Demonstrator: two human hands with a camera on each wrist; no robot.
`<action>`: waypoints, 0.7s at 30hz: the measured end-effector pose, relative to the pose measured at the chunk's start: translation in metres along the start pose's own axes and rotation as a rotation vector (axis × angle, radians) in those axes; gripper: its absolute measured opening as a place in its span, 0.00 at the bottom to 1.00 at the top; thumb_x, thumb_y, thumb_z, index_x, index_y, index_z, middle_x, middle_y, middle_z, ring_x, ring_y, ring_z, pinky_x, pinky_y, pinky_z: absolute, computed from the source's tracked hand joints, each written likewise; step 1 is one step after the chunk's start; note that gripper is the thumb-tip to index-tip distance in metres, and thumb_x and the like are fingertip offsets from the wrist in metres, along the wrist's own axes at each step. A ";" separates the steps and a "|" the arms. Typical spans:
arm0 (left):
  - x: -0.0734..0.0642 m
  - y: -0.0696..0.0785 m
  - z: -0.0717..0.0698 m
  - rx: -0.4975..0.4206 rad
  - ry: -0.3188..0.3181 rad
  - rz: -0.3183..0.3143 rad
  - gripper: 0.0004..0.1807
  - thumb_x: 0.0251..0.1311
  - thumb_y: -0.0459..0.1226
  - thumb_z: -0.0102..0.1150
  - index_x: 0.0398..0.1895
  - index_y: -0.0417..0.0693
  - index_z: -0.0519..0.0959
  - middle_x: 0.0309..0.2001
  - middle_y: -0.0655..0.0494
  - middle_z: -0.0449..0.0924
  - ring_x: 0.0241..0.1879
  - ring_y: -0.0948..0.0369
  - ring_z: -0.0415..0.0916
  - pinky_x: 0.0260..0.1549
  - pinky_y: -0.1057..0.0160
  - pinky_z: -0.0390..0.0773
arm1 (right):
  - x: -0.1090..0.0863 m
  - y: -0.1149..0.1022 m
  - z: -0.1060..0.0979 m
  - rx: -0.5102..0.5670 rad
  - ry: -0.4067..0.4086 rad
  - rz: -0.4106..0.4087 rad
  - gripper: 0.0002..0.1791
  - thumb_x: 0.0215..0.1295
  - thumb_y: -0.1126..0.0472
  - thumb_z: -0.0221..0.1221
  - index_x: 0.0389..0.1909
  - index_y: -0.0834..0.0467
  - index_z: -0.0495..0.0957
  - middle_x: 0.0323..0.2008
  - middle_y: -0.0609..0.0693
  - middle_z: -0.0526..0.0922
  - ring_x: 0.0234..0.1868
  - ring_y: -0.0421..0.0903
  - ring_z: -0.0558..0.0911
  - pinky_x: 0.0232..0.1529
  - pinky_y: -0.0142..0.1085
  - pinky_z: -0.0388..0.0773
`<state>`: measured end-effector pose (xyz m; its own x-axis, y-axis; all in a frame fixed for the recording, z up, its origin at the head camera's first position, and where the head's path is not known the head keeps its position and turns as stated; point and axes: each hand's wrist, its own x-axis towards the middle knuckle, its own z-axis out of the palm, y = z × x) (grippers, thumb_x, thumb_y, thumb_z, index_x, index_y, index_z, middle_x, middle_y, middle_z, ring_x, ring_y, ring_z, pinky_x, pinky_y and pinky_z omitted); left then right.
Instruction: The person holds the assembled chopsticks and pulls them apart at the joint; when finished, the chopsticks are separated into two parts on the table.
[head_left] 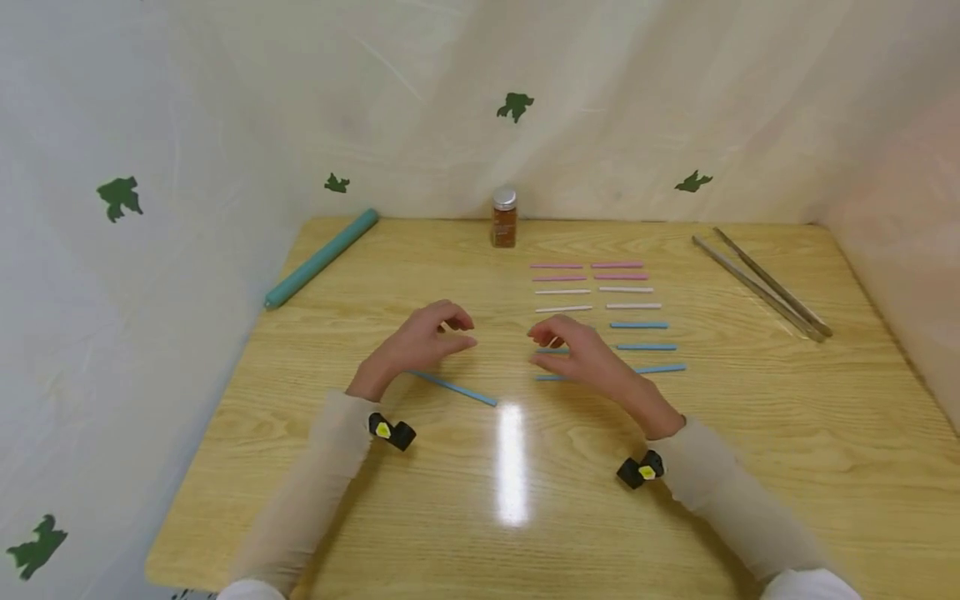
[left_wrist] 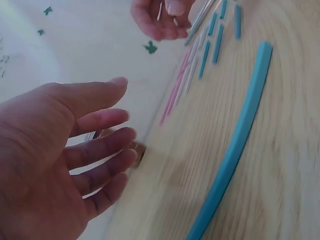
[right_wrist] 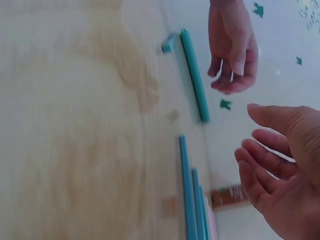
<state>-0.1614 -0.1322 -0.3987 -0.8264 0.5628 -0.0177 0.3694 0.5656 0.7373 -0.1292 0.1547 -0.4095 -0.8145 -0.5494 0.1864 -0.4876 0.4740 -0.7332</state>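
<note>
My left hand (head_left: 423, 337) hovers over the table with fingers loosely bent and thumb apart, holding nothing. A single blue stick (head_left: 461, 391) lies slanted just below it, its far end close under the wrist; in the left wrist view this stick (left_wrist: 236, 135) looks long and straight-edged. Facing it, my right hand (head_left: 581, 354) is also empty, fingers gently curved. It partly covers two blue sticks (head_left: 550, 378) in the head view. To its right, several blue sticks (head_left: 647, 347) lie in a column. Behind them are white sticks (head_left: 633, 307) and pink sticks (head_left: 557, 266), in two columns.
A small jar (head_left: 505, 223) with a silver lid and orange-brown contents stands at the back. At the back left lies a thick teal rod (head_left: 321, 260). Long metal tongs (head_left: 757, 289) lie at the right. A pale curtain (head_left: 420, 108) encloses the wooden table (head_left: 450, 517).
</note>
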 end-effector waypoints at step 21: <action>-0.048 -0.055 -0.028 -0.117 -0.090 -0.087 0.15 0.55 0.37 0.68 0.44 0.42 0.78 0.43 0.50 0.80 0.45 0.57 0.75 0.49 0.59 0.73 | 0.004 -0.035 0.064 0.056 -0.150 0.097 0.21 0.62 0.57 0.64 0.52 0.64 0.73 0.44 0.53 0.78 0.45 0.45 0.76 0.49 0.39 0.76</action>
<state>-0.1538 -0.2072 -0.4201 -0.8095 0.5698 -0.1413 0.2423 0.5435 0.8037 -0.0953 0.0917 -0.4252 -0.7987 -0.6016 0.0162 -0.3871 0.4929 -0.7792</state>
